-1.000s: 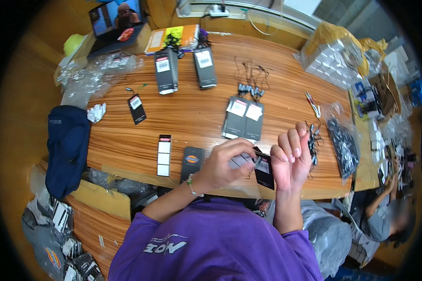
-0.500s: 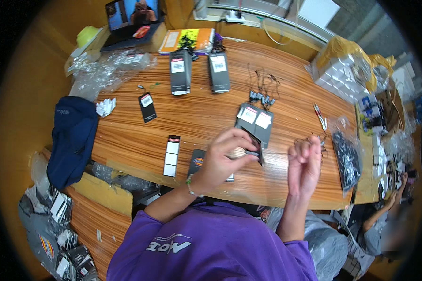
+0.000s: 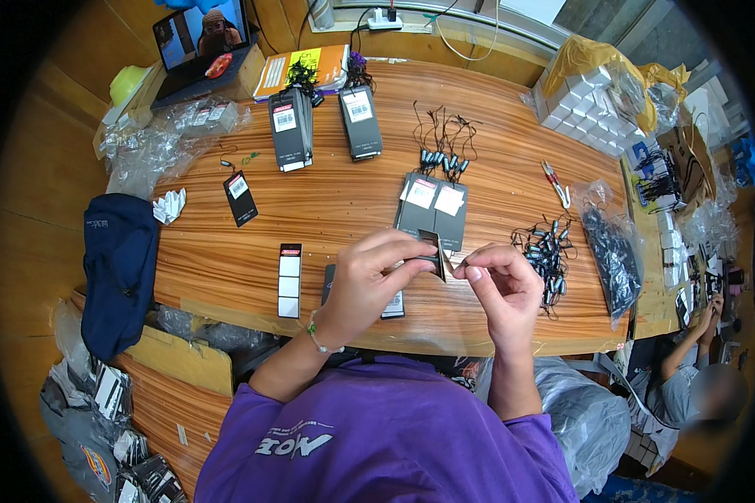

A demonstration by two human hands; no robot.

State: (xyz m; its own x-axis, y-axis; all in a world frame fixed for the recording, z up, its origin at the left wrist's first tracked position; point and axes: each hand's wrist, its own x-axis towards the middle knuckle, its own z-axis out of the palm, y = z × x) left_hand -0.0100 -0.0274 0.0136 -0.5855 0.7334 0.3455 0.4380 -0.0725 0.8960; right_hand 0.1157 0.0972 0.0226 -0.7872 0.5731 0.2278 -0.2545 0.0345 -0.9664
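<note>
My left hand (image 3: 362, 272) pinches a dark hang tag (image 3: 433, 248), held nearly edge-on above the table. Close at its right, my right hand (image 3: 508, 289) has thumb and forefinger pressed together by the tag's edge; what they pinch is too small to make out. Just beyond lie grey stacked hang tags (image 3: 445, 220) with white stickers, their black strings (image 3: 445, 138) stretched away from me. Partly under my left hand is another dark tag (image 3: 393, 307). To the right sits a heap of black hang-tag strings (image 3: 547, 260).
A white-panelled card (image 3: 288, 281) and a single black tag (image 3: 240, 199) lie leftward. Tag bundles (image 3: 292, 138) stand farther back, near a laptop (image 3: 201, 50). Red-handled snips (image 3: 555, 184), a bag of black strings (image 3: 610, 260) and wrapped white boxes (image 3: 591, 105) are at right; a co-worker (image 3: 684, 381) sits beyond.
My right hand has moved left from the string heap to the tag in my left hand, its fingers now pinched. The heap shows more fully. The whole view has shifted slightly.
</note>
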